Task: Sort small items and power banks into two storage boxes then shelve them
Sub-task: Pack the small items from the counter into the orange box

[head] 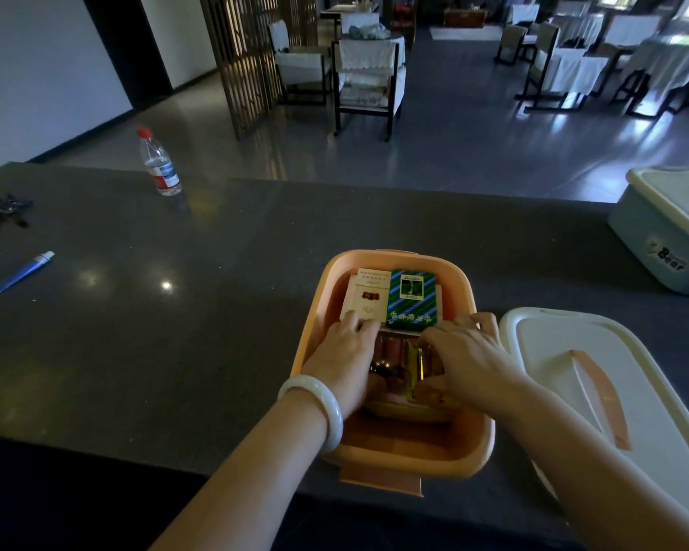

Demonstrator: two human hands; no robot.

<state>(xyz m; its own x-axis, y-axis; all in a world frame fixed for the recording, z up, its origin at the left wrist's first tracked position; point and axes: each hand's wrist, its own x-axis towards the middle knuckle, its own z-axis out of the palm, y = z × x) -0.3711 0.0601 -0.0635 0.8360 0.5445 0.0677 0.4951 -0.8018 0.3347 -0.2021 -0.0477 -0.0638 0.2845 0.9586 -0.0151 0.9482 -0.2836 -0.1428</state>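
An orange storage box [476, 439] stands open on the dark counter in front of me. At its far end lie a white pack [364, 294] and a green-and-blue striped pack [412, 298] side by side. Both hands are inside the box. My left hand [343, 353], with a white bangle on the wrist, rests its fingers on the near edge of the white pack. My right hand [468, 351] lies with curled fingers over small gold and copper-coloured items [398, 357] in the middle of the box. What the fingers grip is hidden.
The box's white lid [581, 375] with an orange handle lies to the right. A pale blue lidded box [665, 236] stands at the far right. A water bottle [159, 163], a blue tube [21, 272] and dark small items [5, 212] lie on the left of the counter.
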